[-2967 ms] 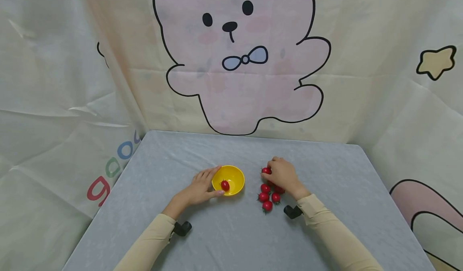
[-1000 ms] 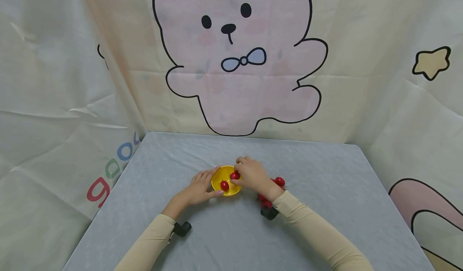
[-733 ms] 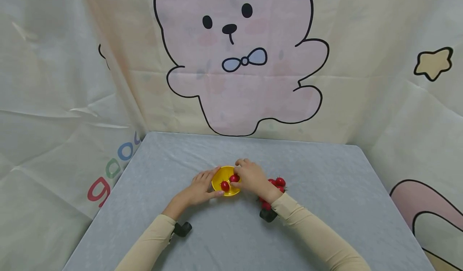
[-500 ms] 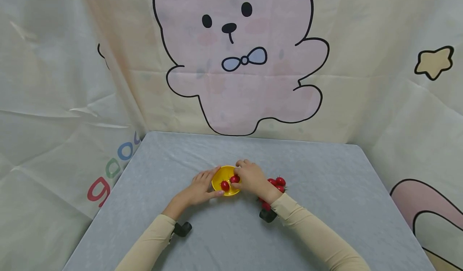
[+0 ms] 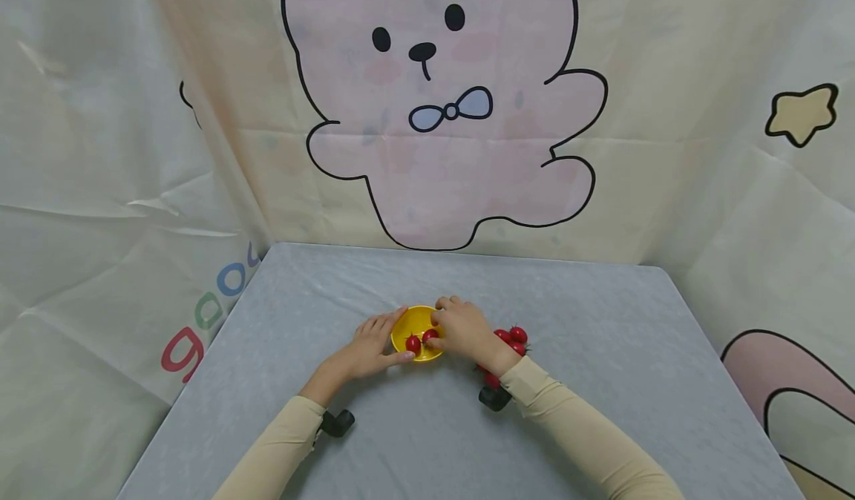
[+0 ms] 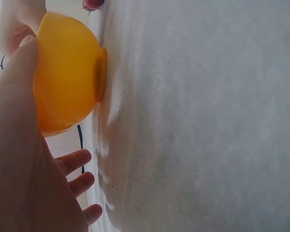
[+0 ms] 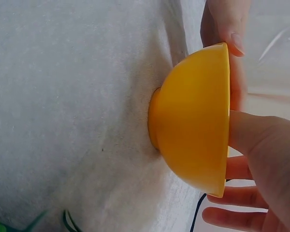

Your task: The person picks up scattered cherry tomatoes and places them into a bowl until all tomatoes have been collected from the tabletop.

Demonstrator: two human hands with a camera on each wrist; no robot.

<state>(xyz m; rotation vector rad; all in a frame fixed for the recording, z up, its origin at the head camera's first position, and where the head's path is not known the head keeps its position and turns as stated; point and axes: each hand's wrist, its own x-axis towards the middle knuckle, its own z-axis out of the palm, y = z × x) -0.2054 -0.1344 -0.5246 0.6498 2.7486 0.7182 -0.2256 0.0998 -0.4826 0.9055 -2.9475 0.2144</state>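
Observation:
A yellow bowl (image 5: 422, 353) stands upright on the cloth-covered table. My left hand (image 5: 367, 348) holds its left side by the rim, thumb in front and fingers behind; the left wrist view shows the other fingers loose beside the bowl (image 6: 67, 72). Inside lie two red cherry tomatoes, a left one (image 5: 413, 346) and a right one (image 5: 430, 337). My right hand (image 5: 464, 329) reaches over the right rim, its thumb and fingertips parted around the right tomato. In the right wrist view, the bowl wall (image 7: 195, 116) hides the tomatoes and the thumb's tip.
Several more cherry tomatoes (image 5: 518, 334) lie to the right of the bowl, partly hidden under my right wrist. Black wrist cameras (image 5: 337, 423) sit at both cuffs. A printed curtain (image 5: 621, 203) stands behind the grey table (image 5: 414, 441).
My right hand has brought a cherry tomato from the pile into the bowl. Just now that tomato has slipped down and left from the fingertips, nudging the other one. The left hand has stayed put.

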